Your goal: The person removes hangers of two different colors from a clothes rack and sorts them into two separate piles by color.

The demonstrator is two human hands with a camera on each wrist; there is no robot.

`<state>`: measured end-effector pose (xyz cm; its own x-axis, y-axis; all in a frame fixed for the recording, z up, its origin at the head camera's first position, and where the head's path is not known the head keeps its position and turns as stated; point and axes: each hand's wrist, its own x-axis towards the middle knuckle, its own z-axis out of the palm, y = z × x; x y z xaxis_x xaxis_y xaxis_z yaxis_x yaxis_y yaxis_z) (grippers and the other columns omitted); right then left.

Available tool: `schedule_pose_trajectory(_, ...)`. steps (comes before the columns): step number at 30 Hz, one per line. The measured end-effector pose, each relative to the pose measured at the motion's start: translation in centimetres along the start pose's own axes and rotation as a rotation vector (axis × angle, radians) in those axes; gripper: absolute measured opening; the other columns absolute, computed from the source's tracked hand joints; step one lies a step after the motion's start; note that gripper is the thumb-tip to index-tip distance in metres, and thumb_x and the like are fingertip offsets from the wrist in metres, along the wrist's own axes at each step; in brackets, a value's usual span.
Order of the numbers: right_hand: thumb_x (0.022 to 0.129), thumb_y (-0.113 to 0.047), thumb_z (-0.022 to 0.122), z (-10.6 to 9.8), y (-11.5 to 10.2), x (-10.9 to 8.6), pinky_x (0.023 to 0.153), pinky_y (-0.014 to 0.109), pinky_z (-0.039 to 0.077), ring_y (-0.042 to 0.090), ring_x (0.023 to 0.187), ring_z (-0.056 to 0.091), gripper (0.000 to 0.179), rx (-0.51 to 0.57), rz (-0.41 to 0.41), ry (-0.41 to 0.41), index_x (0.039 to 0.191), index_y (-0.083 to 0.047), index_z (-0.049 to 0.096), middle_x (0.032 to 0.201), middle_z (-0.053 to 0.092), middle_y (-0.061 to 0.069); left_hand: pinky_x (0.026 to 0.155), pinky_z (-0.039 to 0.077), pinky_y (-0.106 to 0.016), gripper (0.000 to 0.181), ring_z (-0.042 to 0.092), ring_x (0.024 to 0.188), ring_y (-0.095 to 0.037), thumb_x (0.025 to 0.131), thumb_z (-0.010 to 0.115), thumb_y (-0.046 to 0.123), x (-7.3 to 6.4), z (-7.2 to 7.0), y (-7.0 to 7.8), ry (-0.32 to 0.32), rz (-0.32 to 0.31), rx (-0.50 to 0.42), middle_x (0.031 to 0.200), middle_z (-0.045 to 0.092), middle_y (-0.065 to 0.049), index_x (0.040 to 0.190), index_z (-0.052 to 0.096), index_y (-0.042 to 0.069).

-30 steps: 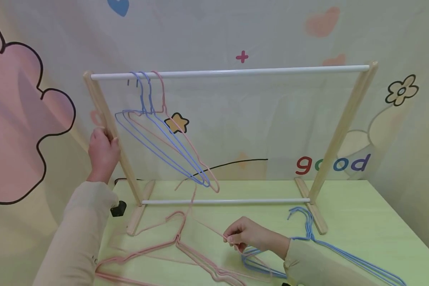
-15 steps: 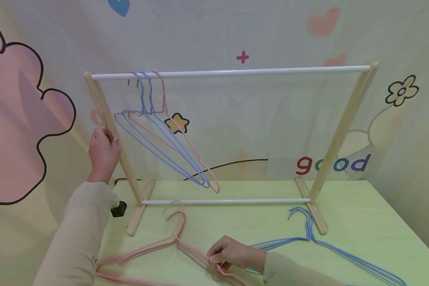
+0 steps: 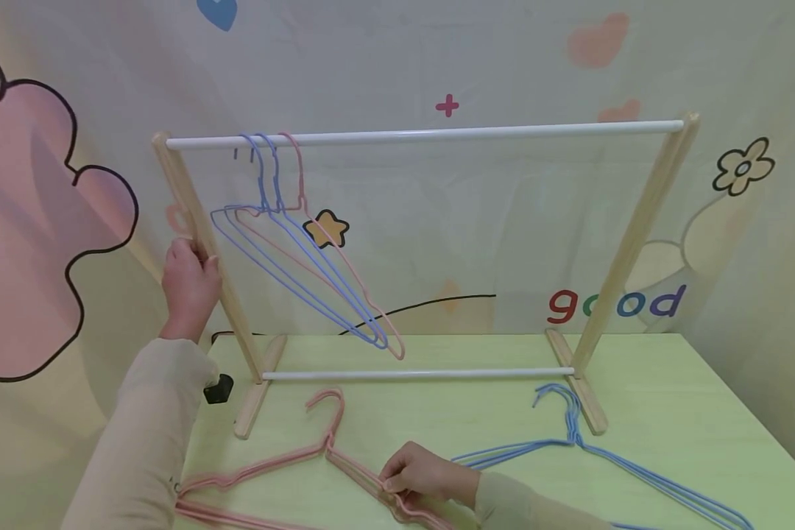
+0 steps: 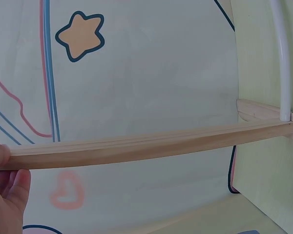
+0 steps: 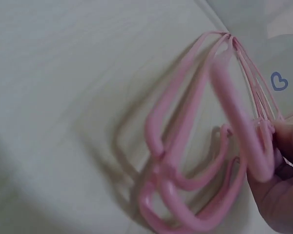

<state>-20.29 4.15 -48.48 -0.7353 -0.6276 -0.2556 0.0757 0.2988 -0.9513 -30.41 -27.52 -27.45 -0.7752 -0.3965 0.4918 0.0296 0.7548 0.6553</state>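
My left hand (image 3: 191,287) grips the left wooden post (image 4: 136,146) of a small clothes rack, fingers and thumb around it. Low on the table, my right hand (image 3: 427,472) pinches the right arm of a pink clothes hanger (image 5: 237,114) at the stack of pink hangers (image 3: 265,467). Their hooks line up closely, pointing away from me. In the right wrist view, the pinched hanger's end stands a little above the others. From the rack's white top bar (image 3: 437,135) hang two blue hangers (image 3: 262,173) and one pink hanger (image 3: 300,169), close together at the left.
Several blue hangers (image 3: 573,423) lie stacked on the green table (image 3: 676,412), right of my right hand. The rack's white lower bar (image 3: 417,375) and wooden feet (image 3: 578,383) stand behind both stacks. A printed cloth (image 3: 503,221) hangs at the back.
My right hand has moved left and down, bringing a pink hanger from the air onto the pink stack, where its hook now lines up with the others. My left hand stays on the post.
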Motion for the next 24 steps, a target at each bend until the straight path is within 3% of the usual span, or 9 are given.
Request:
schedule_pose_trajectory(4,0.076,0.006,0.057,-0.1,-0.3,0.2,0.036,0.014,0.034,0.002,0.036,0.041,0.009,-0.129,-0.008,0.032,0.074,0.008,0.065,0.047,0.049,-0.003,0.085,0.036,-0.048,0.029,0.045,0.097,-0.039,0.089,0.046,0.013,0.0,0.0,0.0,0.004,0.003,0.002,0.106,0.044,-0.025,0.108,0.039,-0.007)
schedule_pose_trajectory(11,0.073,0.003,0.063,0.0,-0.8,0.4,0.036,0.014,0.035,0.002,0.035,0.042,0.011,-0.224,-0.030,0.110,0.063,0.001,0.061,0.047,0.050,-0.005,0.086,0.035,-0.048,0.028,0.044,0.097,-0.039,0.088,0.046,0.012,-0.1,0.0,0.0,0.004,-0.006,0.000,0.105,0.044,-0.025,0.108,0.040,-0.007)
schedule_pose_trajectory(18,0.079,-0.008,0.062,-1.6,-2.1,-0.1,0.038,0.019,0.039,0.008,0.041,0.044,0.010,-0.234,-0.058,0.107,0.072,-0.002,0.060,0.055,0.052,0.003,0.086,0.034,-0.048,0.029,0.044,0.097,-0.040,0.088,0.046,0.013,0.1,0.0,-0.1,-0.001,-0.008,0.006,0.106,0.044,-0.025,0.108,0.039,-0.007)
schedule_pose_trajectory(24,0.082,-0.008,0.058,-4.2,-5.3,-1.4,0.044,0.023,0.044,0.011,0.052,0.050,0.007,-0.216,-0.103,0.095,0.083,-0.001,0.061,0.070,0.058,0.008,0.086,0.033,-0.048,0.028,0.044,0.096,-0.040,0.088,0.046,0.012,0.1,0.0,0.0,0.008,0.000,0.003,0.106,0.044,-0.025,0.108,0.039,-0.007)
